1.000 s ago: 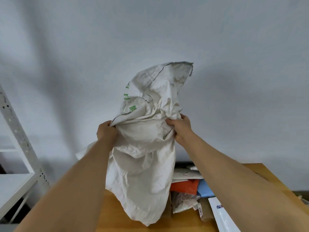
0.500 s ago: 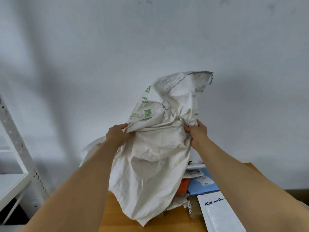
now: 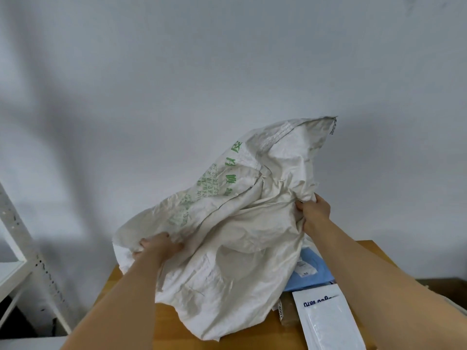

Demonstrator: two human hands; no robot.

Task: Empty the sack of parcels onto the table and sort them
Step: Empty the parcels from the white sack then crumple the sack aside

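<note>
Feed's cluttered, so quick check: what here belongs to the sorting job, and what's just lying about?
Job: sack, gripped by left hand and right hand; blue parcel, white mailer, brown packet; table.

Lying about: white shelf rack.

The sack point(image 3: 227, 236) carries green Chinese print, too creased to read; the white parcel point(image 3: 326, 322) shows illegible upside-down blue lettering.

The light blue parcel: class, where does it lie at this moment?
In the head view, the light blue parcel lies on the wooden table, right of centre, partly under the white sack and just behind the white mailer.
</note>
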